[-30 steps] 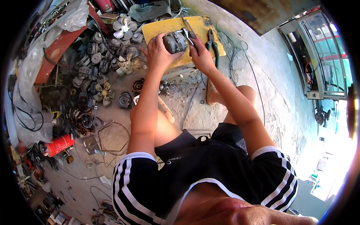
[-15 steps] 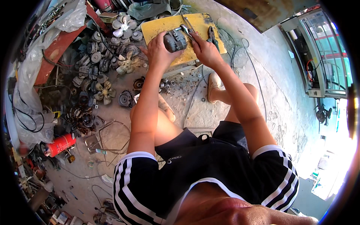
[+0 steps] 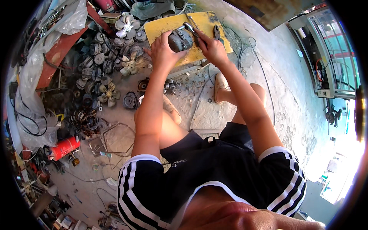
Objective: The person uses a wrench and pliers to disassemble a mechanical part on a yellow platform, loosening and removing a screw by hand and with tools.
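My left hand is closed around a dark grey, round-bodied electric motor above a worn yellow board. Its thumb lies along the near side and the fingers go over the left side. In my right hand is a wrench, its shiny head pointing up and left at the motor's far right edge. Whether that head touches the motor I cannot tell. Behind the wrench, a thin metal tool lies on the board. Dark-handled pliers rest at the board's right side.
Several old motors are heaped on the floor to the left, with fan blades among them. A red cylinder lies farther down. Cables cross the concrete floor at right, near a glass-fronted cabinet.
The wrench has swung slightly, its head lifting up and left. My right hand has shifted a little right and nearer. My left hand keeps its hold on the motor, which has tilted slightly.
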The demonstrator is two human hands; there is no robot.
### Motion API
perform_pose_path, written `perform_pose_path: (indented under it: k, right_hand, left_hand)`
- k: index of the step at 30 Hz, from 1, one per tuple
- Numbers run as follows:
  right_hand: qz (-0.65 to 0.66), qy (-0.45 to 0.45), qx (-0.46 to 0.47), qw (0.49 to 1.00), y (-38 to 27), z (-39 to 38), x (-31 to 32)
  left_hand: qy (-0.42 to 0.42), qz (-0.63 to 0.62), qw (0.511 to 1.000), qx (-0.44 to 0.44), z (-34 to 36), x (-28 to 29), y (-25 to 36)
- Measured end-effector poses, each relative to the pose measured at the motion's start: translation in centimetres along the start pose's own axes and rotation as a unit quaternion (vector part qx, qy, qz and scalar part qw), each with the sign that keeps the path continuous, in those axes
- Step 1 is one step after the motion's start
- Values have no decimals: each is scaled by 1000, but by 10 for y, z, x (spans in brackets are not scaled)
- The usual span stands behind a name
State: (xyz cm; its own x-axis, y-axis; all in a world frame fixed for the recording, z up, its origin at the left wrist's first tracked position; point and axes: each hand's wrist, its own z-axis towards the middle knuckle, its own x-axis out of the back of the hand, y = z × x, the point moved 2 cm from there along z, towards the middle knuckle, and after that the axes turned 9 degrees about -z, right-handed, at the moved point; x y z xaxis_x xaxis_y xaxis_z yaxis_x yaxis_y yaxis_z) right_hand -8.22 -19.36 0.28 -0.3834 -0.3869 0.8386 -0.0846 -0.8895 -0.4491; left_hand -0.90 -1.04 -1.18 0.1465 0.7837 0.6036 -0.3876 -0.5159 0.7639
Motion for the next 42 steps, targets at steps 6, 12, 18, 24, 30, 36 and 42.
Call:
perform_pose_path:
  k: [6,12,18,24,30,36,42]
  right_hand:
    - [321,-150,-198,914,0,-1,-14]
    - [449,-205,-265,828,-7,16,8]
    - [382,-240,-188,873,10,31,-6]
    - [98,-61,-31,993,7,26,-21]
    - [444,-193,-241,842,-6,20,-15]
    - [52,97,72,991,12,19,-37]
    - [447,-178,-231,846,-1,15,-17]
  left_hand:
    - [-4,27,1000,-3,0,-4,3]
    - [3,19,1000,-11,0,-5,3]
    - [-21,1,1000,-7,5,0,3]
    - [-28,1,1000,-7,6,3,3]
    - [-37,18,999,-5,6,5,2]
    - [-32,4,999,-21,8,0,2]
    - [-40,15,999,-19,8,4,2]
